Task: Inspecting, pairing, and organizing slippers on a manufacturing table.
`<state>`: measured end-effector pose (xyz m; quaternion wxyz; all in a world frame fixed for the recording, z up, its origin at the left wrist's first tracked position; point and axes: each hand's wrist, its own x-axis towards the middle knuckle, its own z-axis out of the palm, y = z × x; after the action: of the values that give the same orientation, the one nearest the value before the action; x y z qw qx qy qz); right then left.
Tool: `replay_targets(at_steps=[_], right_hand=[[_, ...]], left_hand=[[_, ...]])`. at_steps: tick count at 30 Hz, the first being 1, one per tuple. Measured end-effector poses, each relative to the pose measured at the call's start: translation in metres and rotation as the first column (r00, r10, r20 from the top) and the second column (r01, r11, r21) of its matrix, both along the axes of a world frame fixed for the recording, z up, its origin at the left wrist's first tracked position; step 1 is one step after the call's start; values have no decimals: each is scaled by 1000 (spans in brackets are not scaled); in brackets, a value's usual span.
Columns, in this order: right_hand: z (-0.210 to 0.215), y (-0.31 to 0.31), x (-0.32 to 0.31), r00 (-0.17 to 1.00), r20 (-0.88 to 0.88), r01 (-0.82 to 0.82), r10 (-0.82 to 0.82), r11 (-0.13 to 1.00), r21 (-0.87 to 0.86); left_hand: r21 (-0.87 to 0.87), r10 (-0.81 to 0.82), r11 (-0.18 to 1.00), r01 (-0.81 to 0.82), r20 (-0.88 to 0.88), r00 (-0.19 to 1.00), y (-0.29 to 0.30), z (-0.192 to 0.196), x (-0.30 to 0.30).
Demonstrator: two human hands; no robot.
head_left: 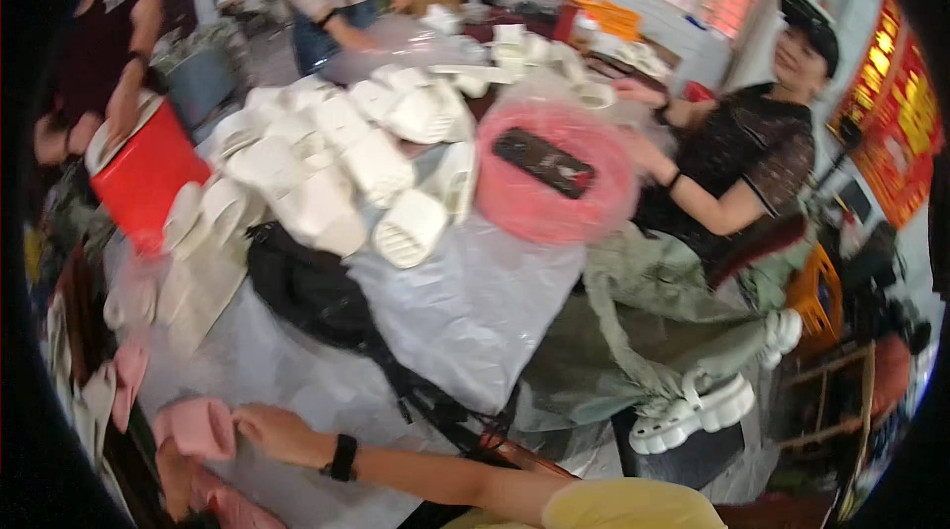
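Note:
My left hand (pixel 175 478), low at the left, is closed around the underside of a pink slipper (pixel 203 428). Its fingers are partly hidden by the slipper. My right hand (pixel 282 433) meets the slipper's right edge with bent, closed fingers; whether it pinches the rim or something small there is blurred. A black band (pixel 341 458) circles my right wrist. Below the slipper lies another pink piece (pixel 233 501), partly cut off by the frame's edge. More pink slippers (pixel 130 381) rest just beyond, to the left.
White slippers (pixel 336 148) are heaped across the plastic-covered table (pixel 465 301). A black bag (pixel 312 282) lies before them. A dark phone (pixel 544 162) rests on a pink round stool (pixel 515 207). Co-workers surround the table; one leans over a red bucket (pixel 148 183). White clogs (pixel 698 415) show at right.

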<state>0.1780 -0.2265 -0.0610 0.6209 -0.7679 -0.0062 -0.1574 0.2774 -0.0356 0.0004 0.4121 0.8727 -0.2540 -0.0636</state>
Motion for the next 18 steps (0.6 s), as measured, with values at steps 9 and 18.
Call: replay_targets(at_steps=[9,18], right_hand=[[-15,6,6,999,-31,-42,39,994,-96],[45,10,-32,974,36,-224,225,974,-21]], left_hand=[[133,159,975,-179,151,976,-27,-11,-89],[107,131,983,-148,150,980,-37,-15,-146]])
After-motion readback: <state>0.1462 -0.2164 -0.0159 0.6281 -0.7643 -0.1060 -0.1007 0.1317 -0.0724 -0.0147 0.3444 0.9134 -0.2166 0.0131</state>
